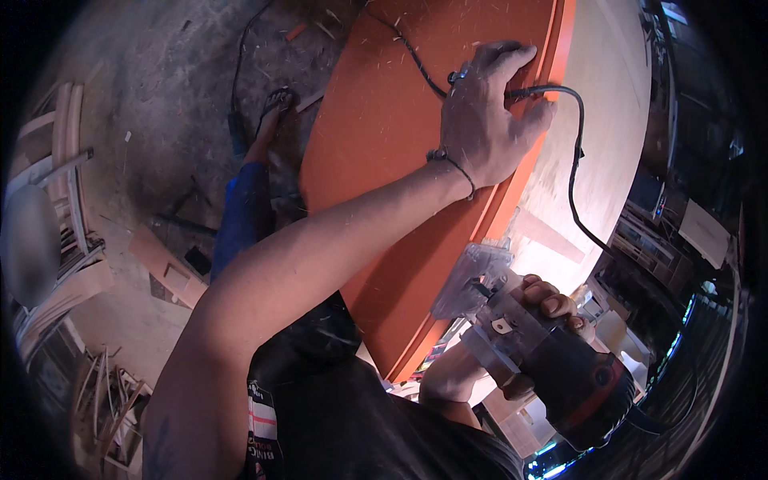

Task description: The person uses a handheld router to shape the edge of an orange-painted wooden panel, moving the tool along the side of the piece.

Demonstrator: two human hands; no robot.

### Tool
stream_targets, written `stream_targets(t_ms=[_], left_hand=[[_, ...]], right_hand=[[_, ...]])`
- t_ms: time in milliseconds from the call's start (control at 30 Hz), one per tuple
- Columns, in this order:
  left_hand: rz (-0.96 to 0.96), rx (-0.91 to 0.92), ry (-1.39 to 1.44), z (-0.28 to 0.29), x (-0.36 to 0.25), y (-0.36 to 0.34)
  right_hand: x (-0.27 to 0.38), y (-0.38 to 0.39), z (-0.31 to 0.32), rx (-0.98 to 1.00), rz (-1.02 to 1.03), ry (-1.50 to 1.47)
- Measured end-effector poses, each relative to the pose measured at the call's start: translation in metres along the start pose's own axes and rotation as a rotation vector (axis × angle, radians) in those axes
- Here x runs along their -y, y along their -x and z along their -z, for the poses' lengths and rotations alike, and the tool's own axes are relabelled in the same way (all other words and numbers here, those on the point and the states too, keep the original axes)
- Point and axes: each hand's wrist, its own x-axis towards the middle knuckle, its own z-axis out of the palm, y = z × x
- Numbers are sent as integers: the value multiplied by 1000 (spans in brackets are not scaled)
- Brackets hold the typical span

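My right hand (552, 304) is wrapped round a trim router (564, 376) with a black and red motor body, tilted on its side. Its clear plastic base (472, 276) sits against the edge of an orange panel (400, 160). Farther up that edge is my left hand (492, 120), a dark bracelet at the wrist. A black power cord (574, 160) runs through it and comes out between thumb and forefinger. The fingers are partly curled, and their tips are partly hidden. Light specks of dust are scattered over the panel.
A pale wooden board (612, 104) lies right of the panel. Wood strips (72, 152) and offcuts (112, 400) are piled at the left. A bare foot (276, 104) stands on the dusty floor (160, 120). Dark clutter fills the right side.
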Motion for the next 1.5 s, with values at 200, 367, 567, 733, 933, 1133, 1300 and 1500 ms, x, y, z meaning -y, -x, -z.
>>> stream_targets(t_ms=[200,367,567,733,933,1133,1300,1500], left_hand=[[-33,-10,-36,-6,5,0],[-1,3,2,-4,2,3],[27,18,14,-3,1,0],[-11,-22,-30,2,4,-3],[-14,-7,-17,-3,2,0],[25,35,-22,4,-1,-1],[40,35,-28,3,-2,-1],[20,-3,0,1,1,-1]], right_hand=[[9,-18,-7,-31,-38,50],[6,-9,-6,-55,-36,63],[-11,-19,-40,-246,137,54],[-8,-12,-25,-246,34,-30],[-14,-26,-30,-232,94,-18],[-22,-41,-34,-207,118,-27],[-18,-50,-31,-178,103,-28],[-16,-56,-26,-156,67,-35]])
